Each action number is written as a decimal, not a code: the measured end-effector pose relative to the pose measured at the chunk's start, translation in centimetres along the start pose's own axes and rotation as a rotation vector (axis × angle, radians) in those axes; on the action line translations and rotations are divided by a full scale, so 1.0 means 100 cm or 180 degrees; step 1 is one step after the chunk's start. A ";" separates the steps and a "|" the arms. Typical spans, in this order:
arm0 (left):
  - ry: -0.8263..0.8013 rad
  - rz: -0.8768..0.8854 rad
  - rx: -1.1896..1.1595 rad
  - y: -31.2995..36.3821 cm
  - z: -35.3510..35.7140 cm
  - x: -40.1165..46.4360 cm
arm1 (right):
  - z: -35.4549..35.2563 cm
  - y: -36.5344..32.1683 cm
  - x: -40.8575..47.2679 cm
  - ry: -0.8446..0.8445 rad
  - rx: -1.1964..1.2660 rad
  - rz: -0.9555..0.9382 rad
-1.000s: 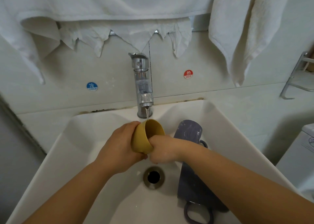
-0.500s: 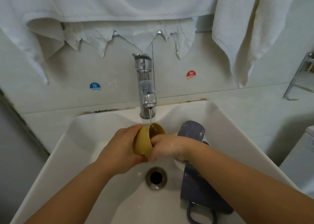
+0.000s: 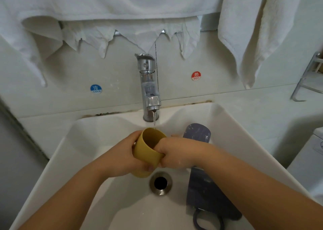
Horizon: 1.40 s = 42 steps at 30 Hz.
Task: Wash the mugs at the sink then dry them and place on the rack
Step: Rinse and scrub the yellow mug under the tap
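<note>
Rinsing goes on under the faucet (image 3: 148, 86): the yellow mug (image 3: 148, 151) sits tilted just below its spout, a thin stream falling onto the rim. The left hand (image 3: 122, 157) wraps the mug's outer wall; the right hand (image 3: 172, 152) pinches the rim, fingers tucked inside. Wet and smooth, it will likely be slippery and could chip against the sink (image 3: 57, 153), so a full grasp around the body seems safest. Right of the faucet, two purple mugs (image 3: 197, 133) lie in the basin, close to the right forearm. Towels (image 3: 253, 29) hang above the faucet; the rack (image 3: 307, 78) stands far right.
</note>
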<state>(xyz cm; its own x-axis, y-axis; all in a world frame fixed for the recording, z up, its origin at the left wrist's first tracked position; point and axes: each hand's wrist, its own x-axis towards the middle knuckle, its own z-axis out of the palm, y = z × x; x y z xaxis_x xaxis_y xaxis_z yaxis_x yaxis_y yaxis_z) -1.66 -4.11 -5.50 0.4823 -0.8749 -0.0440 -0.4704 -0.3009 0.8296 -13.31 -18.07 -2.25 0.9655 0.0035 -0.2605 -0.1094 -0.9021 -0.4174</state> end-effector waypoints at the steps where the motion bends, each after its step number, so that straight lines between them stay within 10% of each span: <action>1: 0.0033 -0.0043 0.0129 0.001 0.001 -0.001 | 0.001 0.001 0.001 -0.0087 0.0089 0.0040; 11: 0.1065 0.0098 0.1627 0.017 0.019 -0.004 | 0.001 -0.001 0.007 0.0024 0.1486 0.0370; 23: 0.0627 -0.0060 -0.0188 0.001 0.013 0.001 | -0.001 -0.008 -0.002 0.0577 -0.0213 0.0016; 37: 0.1041 0.0418 0.1224 0.004 0.024 0.002 | 0.009 -0.010 0.008 -0.0024 0.1144 0.0426; 42: 0.0842 0.0243 0.1300 0.006 0.013 0.002 | 0.014 0.002 0.009 0.0254 -0.1145 0.0213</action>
<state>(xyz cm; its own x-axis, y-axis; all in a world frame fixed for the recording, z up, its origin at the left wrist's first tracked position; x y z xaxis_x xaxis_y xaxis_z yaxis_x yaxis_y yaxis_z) -2.80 -4.97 -5.68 0.5812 -0.7900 0.1952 -0.7375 -0.4100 0.5366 -12.76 -17.60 -3.82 0.9759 -0.0816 -0.2022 -0.0966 -0.9932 -0.0654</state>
